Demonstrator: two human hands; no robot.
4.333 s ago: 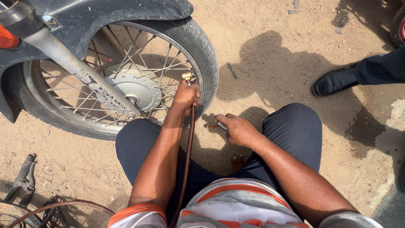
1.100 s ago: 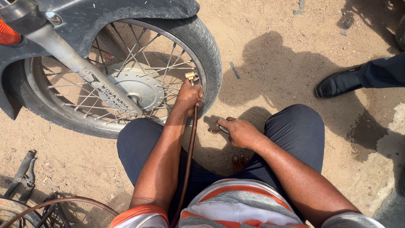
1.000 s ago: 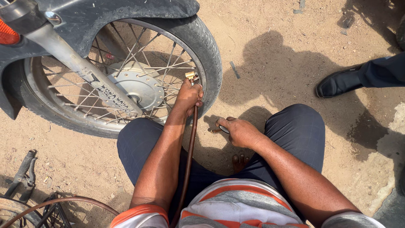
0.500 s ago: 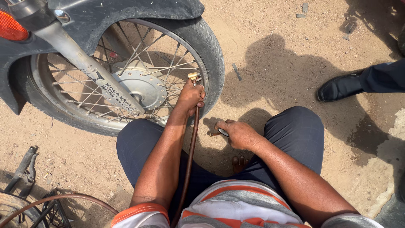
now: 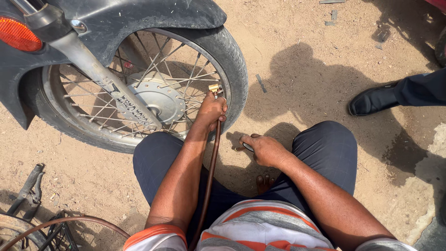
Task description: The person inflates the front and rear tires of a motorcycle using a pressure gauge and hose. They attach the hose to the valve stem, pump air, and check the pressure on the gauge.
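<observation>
Largest item: black spoked motorcycle wheel with grey metal hub [image 5: 153,100], standing upright on sandy ground [image 5: 297,60], filling the 10 to 12 o'clock part of the view. A dark plastic mudguard [image 5: 139,16] covers its top; a grey fork leg [image 5: 100,79] runs diagonally across the spokes, so part of the hub is masked. An orange reflector [image 5: 18,35] is cut off at the 10 o'clock edge.

I am seated low, knees spread in dark blue trousers [image 5: 325,153], wheel just beyond them.

Thin brown rubber air hose [image 5: 210,172] rises from 6 o'clock along my forearm. My left hand [image 5: 211,109] is closed around its upper end, holding the small brass hose fitting [image 5: 214,88] up against the inside of the rim, by my reading where the valve sits; the valve itself is hidden behind fitting and fingers.

My right hand [image 5: 262,148] rests at centre, fingers curled over a small dark object [image 5: 247,147] with a metal tip. Too covered to identify; cannot tell how firmly it is gripped.

Another person's black leather shoe [image 5: 374,100] at 2 o'clock. Dark metal tools [image 5: 28,190] at 8 o'clock, partly cropped, indistinct.
</observation>
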